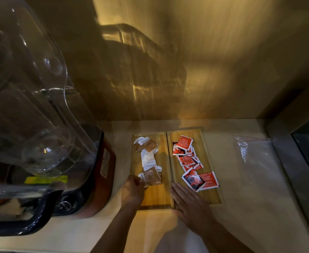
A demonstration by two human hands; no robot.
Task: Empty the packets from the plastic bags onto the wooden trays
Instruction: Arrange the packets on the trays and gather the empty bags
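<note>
From the head camera we're looking down at a pale counter (pixel 241 207) under warm, dim light, and two wooden trays sit side by side, long edges touching. The left tray (pixel 161 198) carries a loose line of brown and white packets (pixel 148 159) running from its far end toward the near end. The right tray (pixel 213 196) holds the red packets (pixel 188 157), scattered in an overlapping heap, with a couple near the front edge of the pile showing dark printed faces. Left hand (pixel 132 191) is at the left tray's outer edge, fingers curled around something at the near end of the brown packets; a faint clear film seems to rise from that grip over the tray, though whether it's a bag is hard to tell in this light. Right hand (pixel 188 202) lies flat and spread, fingers straight, palm down on the near end of the right tray, just short of the nearest red packet, gripping nothing. Off to the right, well apart from the trays, an empty clear plastic bag (pixel 254 152) lies flat on the counter. At the left looms a big blender (pixel 40 125) with a clear cover and a dark base.
</note>
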